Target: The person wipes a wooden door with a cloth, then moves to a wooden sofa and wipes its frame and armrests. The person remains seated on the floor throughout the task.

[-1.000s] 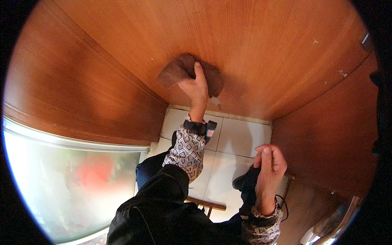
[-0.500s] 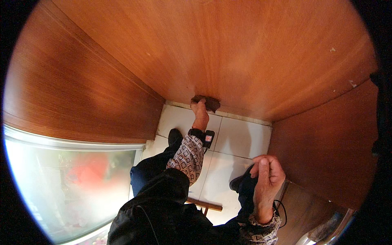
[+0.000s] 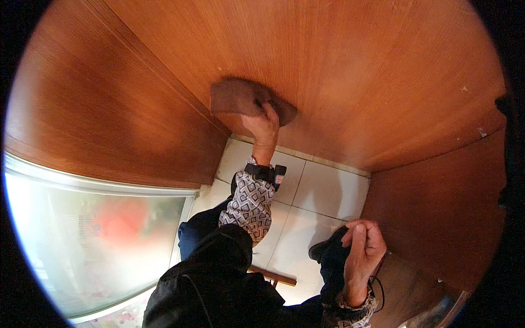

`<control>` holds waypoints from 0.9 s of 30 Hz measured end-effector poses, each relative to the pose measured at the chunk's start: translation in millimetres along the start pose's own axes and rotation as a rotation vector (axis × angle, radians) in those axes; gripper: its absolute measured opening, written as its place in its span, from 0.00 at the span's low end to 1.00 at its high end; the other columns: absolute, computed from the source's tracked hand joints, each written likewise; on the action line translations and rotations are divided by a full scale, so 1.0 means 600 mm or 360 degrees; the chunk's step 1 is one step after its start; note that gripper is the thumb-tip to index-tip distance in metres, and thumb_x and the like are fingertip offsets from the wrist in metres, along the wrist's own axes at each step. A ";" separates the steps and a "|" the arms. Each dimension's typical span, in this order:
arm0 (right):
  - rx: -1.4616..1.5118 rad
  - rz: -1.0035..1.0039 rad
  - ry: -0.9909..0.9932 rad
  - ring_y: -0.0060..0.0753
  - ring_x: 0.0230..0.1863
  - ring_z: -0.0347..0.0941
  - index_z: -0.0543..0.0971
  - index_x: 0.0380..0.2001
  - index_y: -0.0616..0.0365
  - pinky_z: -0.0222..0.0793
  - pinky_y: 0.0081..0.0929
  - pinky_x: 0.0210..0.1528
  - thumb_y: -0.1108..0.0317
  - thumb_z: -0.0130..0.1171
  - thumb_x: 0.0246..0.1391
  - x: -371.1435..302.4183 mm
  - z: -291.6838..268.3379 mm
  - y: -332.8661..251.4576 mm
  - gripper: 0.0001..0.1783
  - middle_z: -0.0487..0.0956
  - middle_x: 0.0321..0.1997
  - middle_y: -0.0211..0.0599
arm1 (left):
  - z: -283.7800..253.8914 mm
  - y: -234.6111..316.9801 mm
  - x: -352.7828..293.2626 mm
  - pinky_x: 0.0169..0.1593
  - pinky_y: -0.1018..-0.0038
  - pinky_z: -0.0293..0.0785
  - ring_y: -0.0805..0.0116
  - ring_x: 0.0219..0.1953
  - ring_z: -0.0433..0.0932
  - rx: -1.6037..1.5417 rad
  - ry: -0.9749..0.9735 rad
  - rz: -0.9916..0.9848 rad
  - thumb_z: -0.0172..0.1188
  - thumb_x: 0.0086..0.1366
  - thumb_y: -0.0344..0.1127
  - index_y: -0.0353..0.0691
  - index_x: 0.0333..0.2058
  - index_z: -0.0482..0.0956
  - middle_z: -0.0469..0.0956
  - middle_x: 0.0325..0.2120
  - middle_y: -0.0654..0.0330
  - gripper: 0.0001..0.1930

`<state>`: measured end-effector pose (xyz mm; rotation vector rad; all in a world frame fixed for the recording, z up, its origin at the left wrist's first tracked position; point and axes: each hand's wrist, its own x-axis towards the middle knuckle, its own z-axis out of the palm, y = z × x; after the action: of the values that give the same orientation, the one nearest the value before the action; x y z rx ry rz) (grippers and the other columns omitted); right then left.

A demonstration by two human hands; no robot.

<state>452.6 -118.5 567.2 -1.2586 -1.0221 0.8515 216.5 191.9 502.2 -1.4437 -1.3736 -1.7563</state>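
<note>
My left hand is closed on a brown cloth, spread against the lower part of the wooden panel in front of me. The cloth reaches out on both sides of my fingers and looks slightly blurred. A dark band with a small black box sits on that wrist, over the patterned sleeve. Off to the lower right, my right hand hangs above my knee, apart from the panel. Its fingers are curled in with the thumb along them, and nothing shows in it.
Wooden panels stand at the left and right. White floor tiles lie between them, with my shoes on them. A frosted glass pane is at the lower left. Beneath me shows the edge of a small wooden stool.
My left hand has moved up the panel from near the floor, and the cloth, bunched and small before, now lies wider. My right hand has kept its pose.
</note>
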 end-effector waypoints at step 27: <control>-0.0148 -0.0052 -0.0144 0.22 0.25 0.74 0.81 0.35 0.64 0.68 0.22 0.28 0.70 0.53 0.70 -0.040 0.007 0.072 0.11 0.79 0.24 0.34 | 0.042 -0.211 -0.091 0.62 0.58 0.68 0.43 0.57 0.74 -0.0324 0.0383 -0.0869 0.55 0.72 0.36 0.20 0.57 0.67 0.73 0.56 0.35 0.24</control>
<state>442.2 -133.4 520.9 -1.2875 -1.1628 0.8506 139.3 250.5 401.0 -0.9514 -1.5904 -2.3798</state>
